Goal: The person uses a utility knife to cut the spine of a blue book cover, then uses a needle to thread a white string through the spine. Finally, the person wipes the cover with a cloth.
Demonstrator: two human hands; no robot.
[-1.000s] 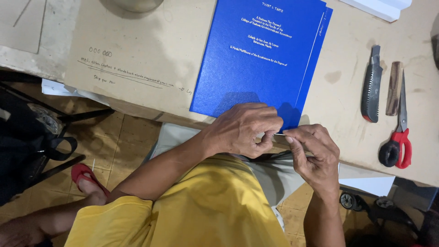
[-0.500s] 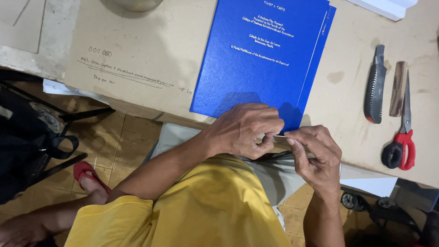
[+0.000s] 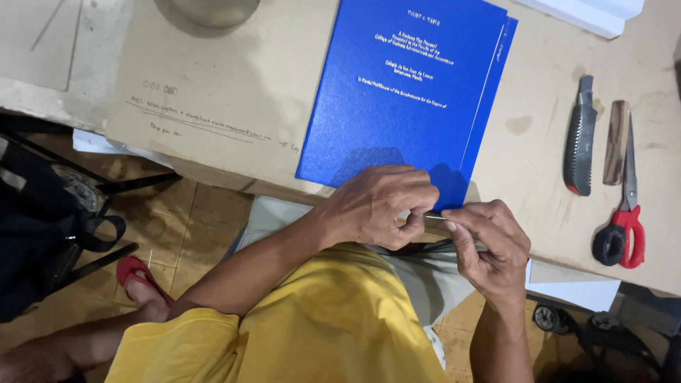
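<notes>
**Two hands on the near corner of the blue cover**

Both hands meet at the table's near edge, on the lower corner of the blue hardbound book [image 3: 408,99]. The left hand [image 3: 379,206] is curled, its fingers closed down on the corner. The right hand [image 3: 489,245] pinches a small thin pale strip [image 3: 434,215] between thumb and forefinger, just where the two hands touch. I cannot tell what the strip is, because the fingers hide most of it.

In my judgement, to do this well the left hand should press the cover flat so that it does not slide. The right hand should pull slowly and keep low to the surface, so that the corner stays clean.

The book lies flat on a worn beige worktable [image 3: 234,78] with pencil notes and some stains. To the right, well apart from the hands, lie a utility knife [image 3: 580,138], a small brown comb [image 3: 615,142] and red-handled scissors [image 3: 626,213], side by side. A white sheet stack [image 3: 589,10] is at the far edge. Below the table are brown floor tiles [image 3: 188,220], a dark bag [image 3: 42,234] and a red sandal [image 3: 135,273].
</notes>
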